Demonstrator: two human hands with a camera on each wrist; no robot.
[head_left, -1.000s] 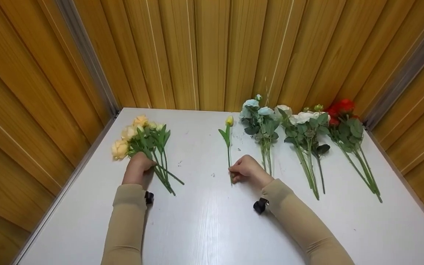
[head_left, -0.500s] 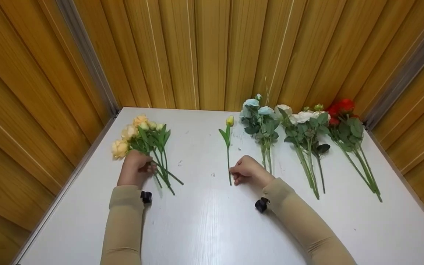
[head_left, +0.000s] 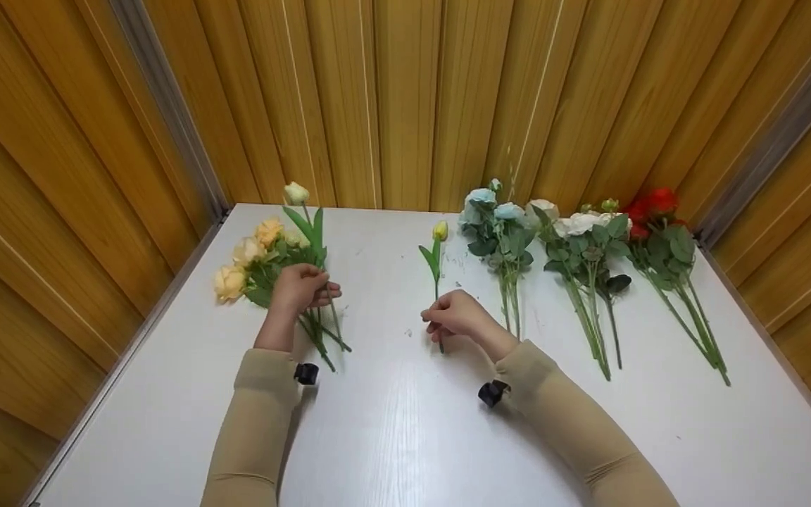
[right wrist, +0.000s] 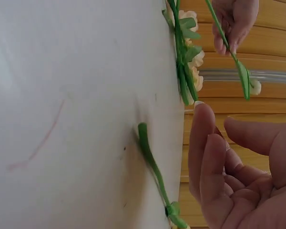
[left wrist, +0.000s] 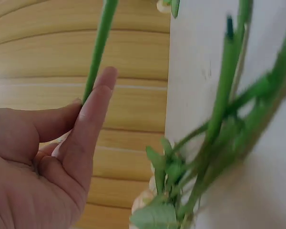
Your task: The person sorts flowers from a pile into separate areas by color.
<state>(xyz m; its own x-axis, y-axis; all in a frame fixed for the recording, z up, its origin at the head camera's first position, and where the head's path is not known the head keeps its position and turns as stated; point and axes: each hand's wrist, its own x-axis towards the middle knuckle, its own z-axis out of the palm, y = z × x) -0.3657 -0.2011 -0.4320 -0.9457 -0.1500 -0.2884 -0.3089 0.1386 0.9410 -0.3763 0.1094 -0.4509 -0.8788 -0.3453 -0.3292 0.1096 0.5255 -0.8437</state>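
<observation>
My left hand (head_left: 303,287) pinches the stem of a white tulip (head_left: 297,193) between thumb and fingers, raised off the table. In the left wrist view the green tulip stem (left wrist: 101,43) runs up from the fingertips. Below that hand lies a bunch of peach roses (head_left: 245,252) with another pale tulip (head_left: 298,239) and crossed stems. My right hand (head_left: 456,315) hovers by the lower stem of a yellow tulip (head_left: 440,231) lying on the table. In the right wrist view its thumb and forefinger are apart, and the tulip's stem (right wrist: 154,164) lies free of them.
Right of the yellow tulip lie light-blue flowers (head_left: 507,215), white flowers (head_left: 578,225), a dark flower (head_left: 617,284) and red flowers (head_left: 661,203). The white table (head_left: 391,422) is bounded by wood-patterned walls (head_left: 405,105) behind and at both sides.
My left hand has taken the white tulip from the left bunch and lifted it up and rightward. The right hand has come off the yellow tulip's stem, shifting slightly left and up.
</observation>
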